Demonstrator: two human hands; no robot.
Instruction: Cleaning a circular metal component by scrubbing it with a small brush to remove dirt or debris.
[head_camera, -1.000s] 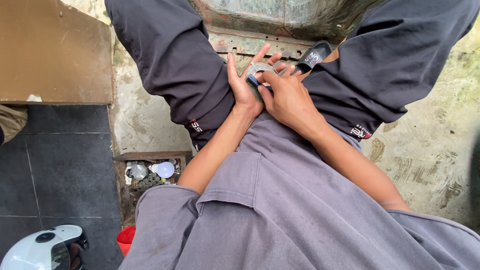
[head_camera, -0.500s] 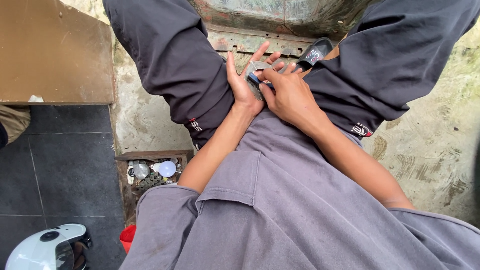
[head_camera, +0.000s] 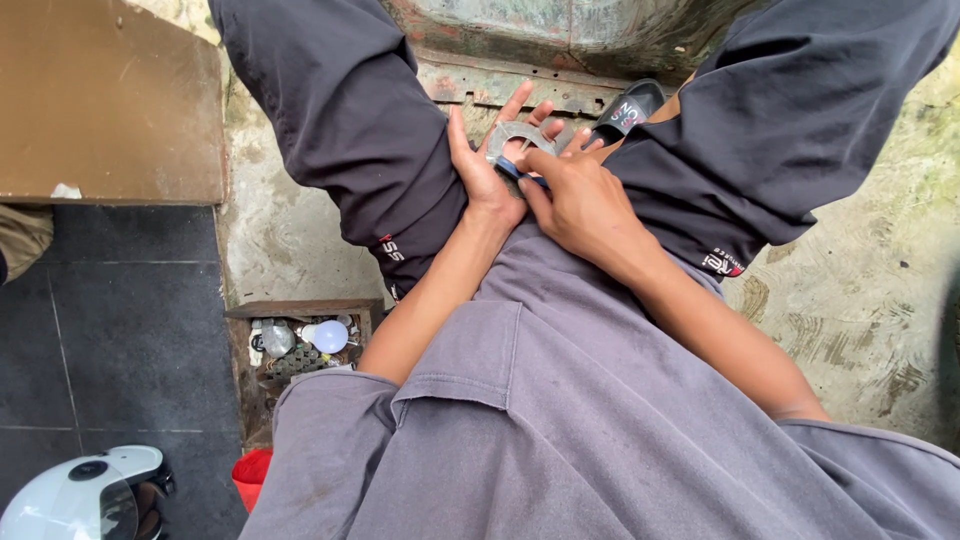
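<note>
A person seen from above fills most of the frame: a grey shirt (head_camera: 560, 430) covers the lower centre and right, and dark trousers (head_camera: 350, 120) spread toward the upper left and upper right. Rough concrete ground (head_camera: 860, 290) shows on the right, dark floor tiles (head_camera: 130, 330) at lower left, and a brown board (head_camera: 100, 100) lies at upper left. Along the top centre runs a worn, rusty metal panel (head_camera: 560, 40). A white helmet (head_camera: 80, 495) sits in the bottom left corner, with a small wooden box (head_camera: 300, 345) of light bulbs and oddments just above and to its right. A black sandal (head_camera: 625, 110) peeks out at upper centre. There, between the knees, the left hand (head_camera: 490, 165) lies open, fingers spread, with a small curved grey metal piece (head_camera: 515, 135) resting on its palm. The right hand (head_camera: 580, 200) touches it from the right, its fingertips pinching a small blue-tipped object against the metal piece; what that object is cannot be told.
</note>
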